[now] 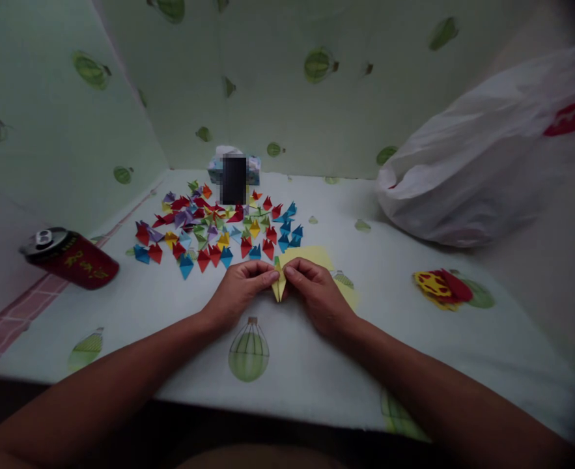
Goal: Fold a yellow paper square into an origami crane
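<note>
Between my two hands is a small folded piece of yellow origami paper (280, 286), its pointed end toward me. My left hand (242, 285) pinches its left side between thumb and fingers. On the opposite side, my right hand (315, 286) is closed on it as well. Flat on the table behind and under my right hand lie yellow paper sheets (314, 255). Just beyond my hands spreads a crowd of folded paper cranes (213, 253) in red, blue, yellow, green and purple.
A dark red drink can (79, 257) is at the left. A tissue box (254, 170) stands at the back, behind a dark pixelated rectangle (234, 180). At right are a white plastic bag (443, 169) and a red and yellow item (443, 290). Balloon-print cloth covers the table (180, 355).
</note>
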The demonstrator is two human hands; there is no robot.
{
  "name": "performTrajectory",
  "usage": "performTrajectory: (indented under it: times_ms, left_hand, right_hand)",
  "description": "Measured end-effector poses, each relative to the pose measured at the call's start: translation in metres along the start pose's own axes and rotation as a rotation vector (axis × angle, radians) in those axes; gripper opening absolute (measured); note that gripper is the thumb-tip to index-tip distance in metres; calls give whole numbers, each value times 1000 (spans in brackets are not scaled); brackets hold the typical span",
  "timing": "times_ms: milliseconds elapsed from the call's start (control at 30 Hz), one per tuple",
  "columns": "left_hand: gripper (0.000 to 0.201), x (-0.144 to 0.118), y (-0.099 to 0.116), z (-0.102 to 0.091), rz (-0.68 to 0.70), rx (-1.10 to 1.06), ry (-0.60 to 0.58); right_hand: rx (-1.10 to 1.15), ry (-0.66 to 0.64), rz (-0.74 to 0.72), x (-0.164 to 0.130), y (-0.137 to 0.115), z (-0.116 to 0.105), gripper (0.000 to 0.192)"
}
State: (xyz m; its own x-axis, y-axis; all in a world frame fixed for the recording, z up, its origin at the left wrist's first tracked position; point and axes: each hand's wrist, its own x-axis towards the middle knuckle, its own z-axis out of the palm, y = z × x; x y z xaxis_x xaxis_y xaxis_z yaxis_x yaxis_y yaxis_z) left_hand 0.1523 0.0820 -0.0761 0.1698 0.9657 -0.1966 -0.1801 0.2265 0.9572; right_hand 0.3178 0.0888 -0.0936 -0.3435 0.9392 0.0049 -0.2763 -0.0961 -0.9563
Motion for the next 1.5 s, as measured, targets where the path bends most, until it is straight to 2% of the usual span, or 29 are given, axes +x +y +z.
performTrajectory:
  times_ms: [300,533,767,1000,1200,1500]
  left_hand:
    - [27,-1,0,-2,-18,9,2]
    - [26,-1,2,-3,-1,79,-23]
    - [24,0,1,-2,-88,-14,-63]
    - [20,1,0,-5,-84,30,-99]
    - [25,0,2,-4,-52,126,-96]
    - [22,-1,5,-3,-81,122,-161]
  right_hand:
    - [-66,19,9,2,-1,-1,23]
    - [-282,46,-80,2,-4,-5,23]
    - [-224,23,-61,2,-6,-5,21]
    - [-133,20,-7,5,-6,-4,20]
    - [-193,35,-9,6,-5,-5,21]
    - [-130,-53,11,6,-7,-8,29]
